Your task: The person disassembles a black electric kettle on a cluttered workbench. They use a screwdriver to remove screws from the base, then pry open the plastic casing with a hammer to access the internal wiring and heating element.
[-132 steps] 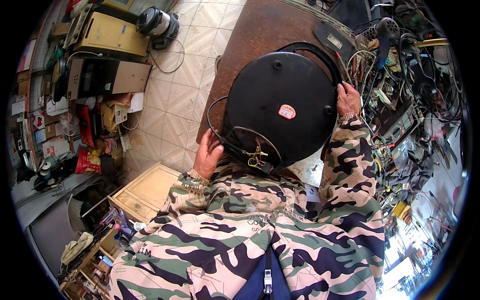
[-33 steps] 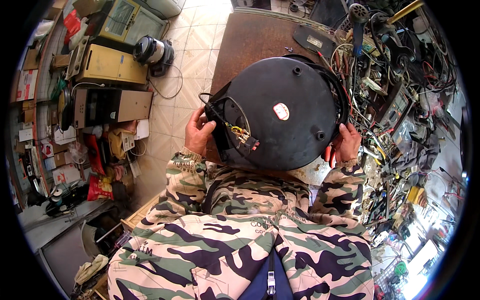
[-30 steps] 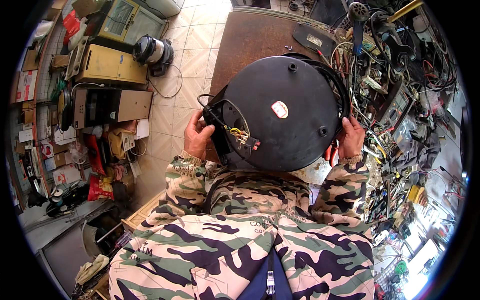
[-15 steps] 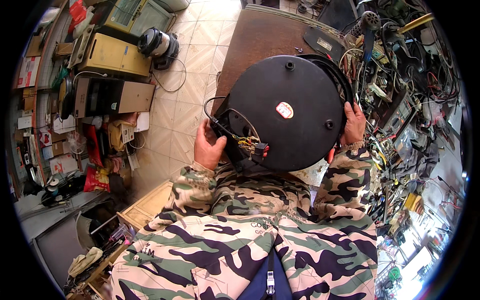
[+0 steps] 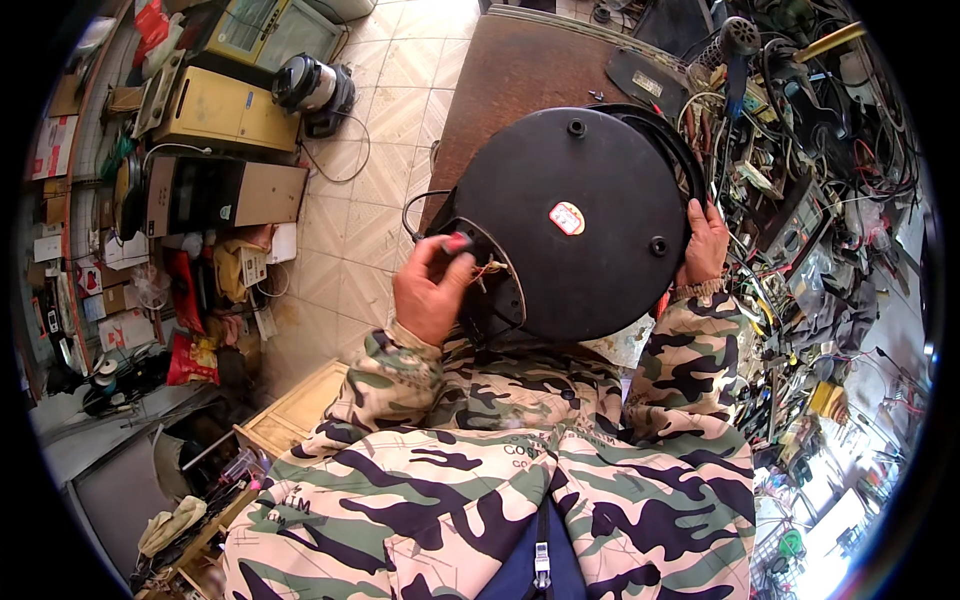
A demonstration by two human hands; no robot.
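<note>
A round black appliance base [image 5: 600, 200], with stubby feet and a white-and-red sticker, lies bottom up before me over the near end of the brown table. At its left edge is an open recess with loose wires [image 5: 488, 268] coming out. My left hand [image 5: 428, 298] is closed in a pinch on a small red-and-black switch [image 5: 458, 243], slightly blurred, held above that recess. My right hand [image 5: 706, 245] grips the right rim, thumb on the side and the other fingers partly hidden. A black cord [image 5: 408, 212] loops out at the left.
The brown tabletop [image 5: 520, 70] carries a dark flat cover [image 5: 645, 82]. Tangled cables and tools [image 5: 790, 200] pile up along the right. On the tiled floor [image 5: 385, 140] at left stand a cooker-like pot [image 5: 308, 85] and a microwave oven [image 5: 195, 195]; a wooden drawer [image 5: 300, 405] juts out at lower left.
My left hand has moved right and up from the base's edge and taken hold of the switch, lifting it and its wires toward the left. My right hand stays on the rim.
</note>
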